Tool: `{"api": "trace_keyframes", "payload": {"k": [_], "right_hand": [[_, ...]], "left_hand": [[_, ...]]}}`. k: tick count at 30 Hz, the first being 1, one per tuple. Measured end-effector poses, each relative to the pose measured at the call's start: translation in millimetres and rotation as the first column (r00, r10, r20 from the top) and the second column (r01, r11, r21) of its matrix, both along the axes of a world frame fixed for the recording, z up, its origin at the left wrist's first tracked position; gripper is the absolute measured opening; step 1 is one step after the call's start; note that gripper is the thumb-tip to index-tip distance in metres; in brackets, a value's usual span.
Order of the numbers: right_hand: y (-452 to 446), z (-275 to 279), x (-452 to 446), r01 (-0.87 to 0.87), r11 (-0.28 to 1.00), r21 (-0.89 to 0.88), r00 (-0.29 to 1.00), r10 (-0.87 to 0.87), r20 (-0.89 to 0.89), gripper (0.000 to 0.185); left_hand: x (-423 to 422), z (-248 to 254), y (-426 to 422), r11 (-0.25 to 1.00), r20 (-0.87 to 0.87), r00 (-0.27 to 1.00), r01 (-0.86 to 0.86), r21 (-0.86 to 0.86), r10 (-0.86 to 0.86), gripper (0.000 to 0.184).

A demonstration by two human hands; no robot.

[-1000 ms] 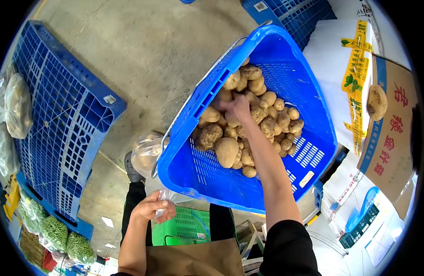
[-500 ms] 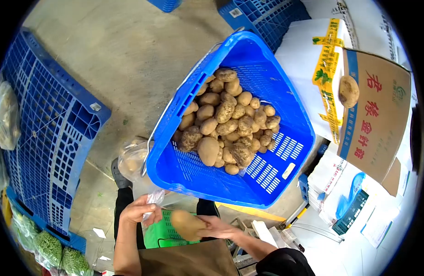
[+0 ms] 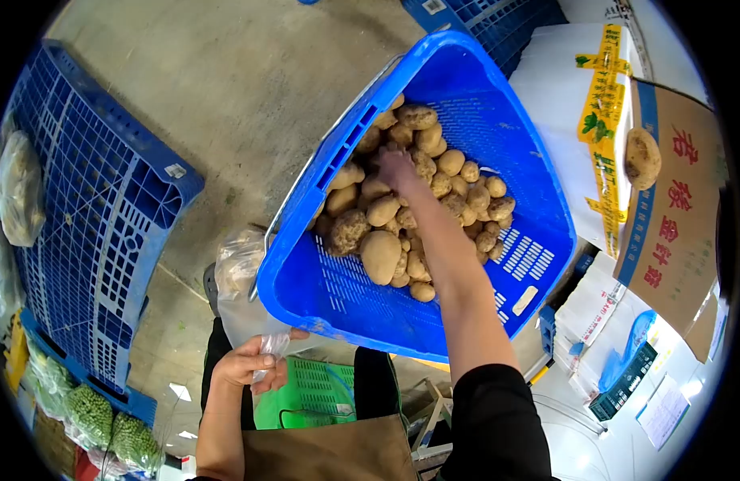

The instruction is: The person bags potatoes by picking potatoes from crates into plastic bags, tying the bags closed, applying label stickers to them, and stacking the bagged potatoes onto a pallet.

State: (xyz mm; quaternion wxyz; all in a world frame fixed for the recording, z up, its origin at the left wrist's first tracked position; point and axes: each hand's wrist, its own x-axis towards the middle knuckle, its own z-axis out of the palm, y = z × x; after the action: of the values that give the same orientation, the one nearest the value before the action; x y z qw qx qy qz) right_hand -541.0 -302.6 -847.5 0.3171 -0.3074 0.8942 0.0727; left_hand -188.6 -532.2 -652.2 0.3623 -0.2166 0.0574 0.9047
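Note:
A blue basket (image 3: 306, 298) holds a heap of potatoes (image 3: 380, 258) of mixed sizes. Inside it, my right hand (image 3: 395, 167) reaches among the potatoes at the upper left of the heap; its fingertips are hidden there, so its grip cannot be made out. Below the basket's near left edge, my left hand (image 3: 253, 367) pinches the gathered edge of a clear plastic bag (image 3: 275, 345). The bag hangs beside the basket's left side.
Blue pallets (image 3: 89, 200) stand at the left, with bagged goods (image 3: 21, 188) beyond. A green basket (image 3: 310, 385) lies below my left hand. At the right are a white taped box (image 3: 562, 104) and a brown carton (image 3: 675, 200) with one potato (image 3: 642, 159) on it.
Half a second ago my right hand held a large potato near the bag; now that hand is back in the heap. My left hand keeps its hold on the bag. The view has shifted slightly.

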Motion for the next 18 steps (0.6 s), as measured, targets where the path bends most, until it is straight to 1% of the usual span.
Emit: {"api": "trace_keyframes", "payload": {"k": [2, 5, 6, 8, 11, 12, 15, 16, 18], "right_hand": [[-5.9, -12.5, -7.4, -0.035, 0.982, 0.184, 0.997, 0.021, 0.079, 0.041], [-3.7, -30.2, 6.0, 0.027, 0.993, 0.113, 0.995, -0.016, -0.099, 0.038], [-4.4, -34.4, 4.1, 0.028, 0.983, 0.182, 0.999, -0.022, -0.035, 0.037], [-24.8, -12.0, 1.3, 0.021, 0.947, 0.320, 0.995, -0.050, 0.085, 0.036], [-20.0, -28.6, 10.7, -0.001, 0.932, 0.362, 1.000, 0.007, -0.015, 0.037], [-14.3, -31.3, 19.7, 0.006, 0.960, 0.281, 0.992, 0.029, -0.120, 0.035], [-8.9, -47.1, 9.5, 0.047, 0.954, 0.297, 0.995, -0.070, 0.067, 0.033], [-8.0, -46.3, 4.6, 0.059, 0.969, 0.240, 0.997, -0.071, 0.042, 0.035], [-14.4, -14.8, -4.8, 0.067, 0.958, 0.279, 0.982, -0.113, 0.149, 0.042]], "left_hand": [[0.8, -3.5, 0.0, 0.999, 0.004, 0.999, -0.038, 0.031, 0.038, 0.075], [2.4, -4.4, 4.4, 0.998, 0.037, 0.998, -0.053, 0.019, 0.052, 0.074], [2.9, -5.8, 5.6, 0.997, 0.040, 0.997, -0.074, 0.027, 0.073, 0.074], [5.0, -8.7, 8.0, 0.992, 0.041, 0.993, -0.114, 0.047, 0.112, 0.074], [4.5, -8.6, 8.0, 0.998, 0.053, 0.997, -0.064, 0.002, 0.064, 0.074], [3.4, -9.0, 5.9, 0.998, 0.059, 0.997, -0.057, 0.004, 0.056, 0.075], [3.4, -7.9, 5.1, 0.999, 0.067, 0.996, -0.050, -0.002, 0.050, 0.075], [3.8, -8.8, 5.0, 0.998, 0.057, 0.997, -0.056, -0.019, 0.057, 0.075], [8.2, -9.0, 3.1, 0.996, 0.055, 0.996, -0.074, -0.048, 0.077, 0.075]]}}
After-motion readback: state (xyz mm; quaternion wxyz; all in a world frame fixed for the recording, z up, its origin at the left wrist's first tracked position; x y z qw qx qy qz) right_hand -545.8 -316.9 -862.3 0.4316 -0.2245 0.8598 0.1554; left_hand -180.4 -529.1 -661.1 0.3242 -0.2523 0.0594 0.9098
